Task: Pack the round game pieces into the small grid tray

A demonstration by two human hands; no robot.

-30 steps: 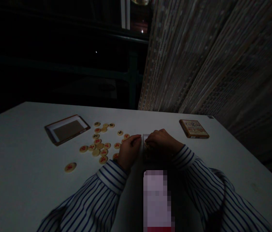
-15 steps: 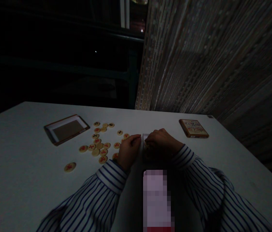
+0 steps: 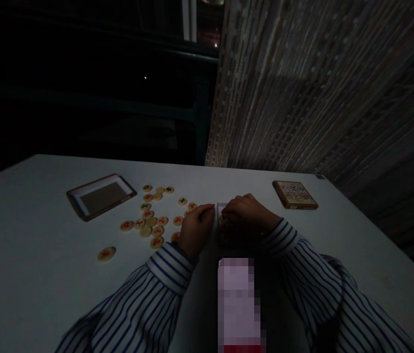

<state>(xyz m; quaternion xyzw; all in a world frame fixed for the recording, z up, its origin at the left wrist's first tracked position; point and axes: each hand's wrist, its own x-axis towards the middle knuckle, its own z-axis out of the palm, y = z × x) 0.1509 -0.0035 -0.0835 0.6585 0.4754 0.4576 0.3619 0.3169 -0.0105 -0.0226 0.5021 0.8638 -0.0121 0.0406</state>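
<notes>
Clock directions taken from the small box between the hands.

Change over the last second: almost none. View dipped a hair, that's all. Left to right: lone piece [image 3: 107, 254] at 8 o'clock, same spot. Loose pieces [image 3: 148, 214] at 9 to 10 o'clock, same scatter, some red marks, some black, a few plain sides up. Left hand [image 3: 196, 230] same pose at 9 o'clock: fingers curled, thumb tip at the box's left edge. Can't tell if it touches, or if anything's in those fingers; undersides hidden. Right hand [image 3: 249, 213] still reaching over the box, fingers bunched narrow at a piece [image 3: 223, 219] inside. Can't tell if it's pinched or just being pressed into place. Read: work is local to the box; the loose pile isn't being drawn down right now.

Containers, left to right:
- Open tray [image 3: 100, 197], 10 o'clock on the counter [image 3: 45, 294]: open side up, flat grey-brown panel inside.
- Small box [image 3: 223, 206]: pale rim visible, at least one piece inside near the left wall. Rest is in shadow or under the right hand, no count possible.
- Closed box [image 3: 297, 194], 2 o'clock: printed top up, contents hidden.

Phone-like slab [image 3: 239, 299] at 6 o'clock, screen pixelated.
</notes>
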